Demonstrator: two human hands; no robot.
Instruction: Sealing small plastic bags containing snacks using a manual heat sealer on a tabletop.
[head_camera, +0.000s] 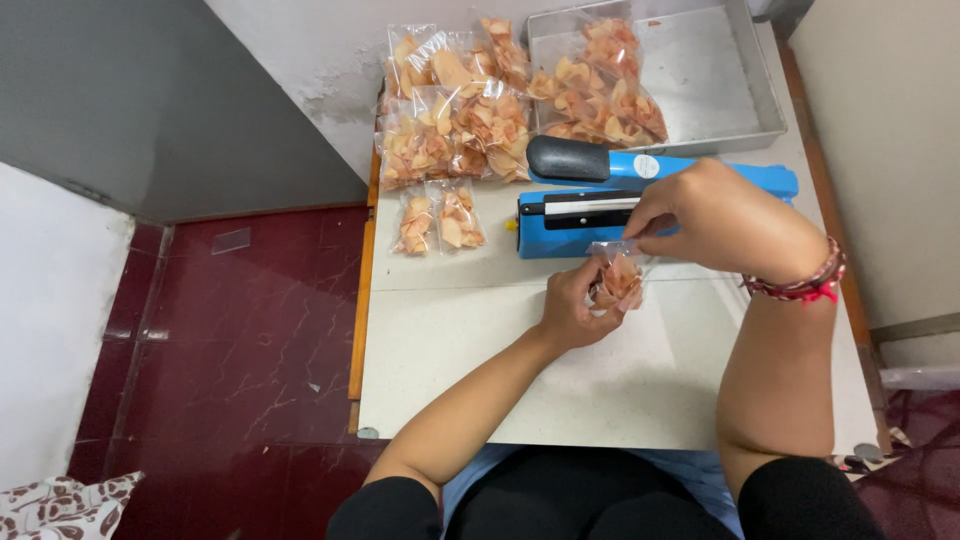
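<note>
Both hands grasp one chip bag | left hand below | right hand pinching top | blue sealer behind

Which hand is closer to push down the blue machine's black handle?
The right hand, probably. It pinches the top of the small bag of chips right over the blue sealer, beside its black handle. The left hand sits lower, cradling the bag.
</note>
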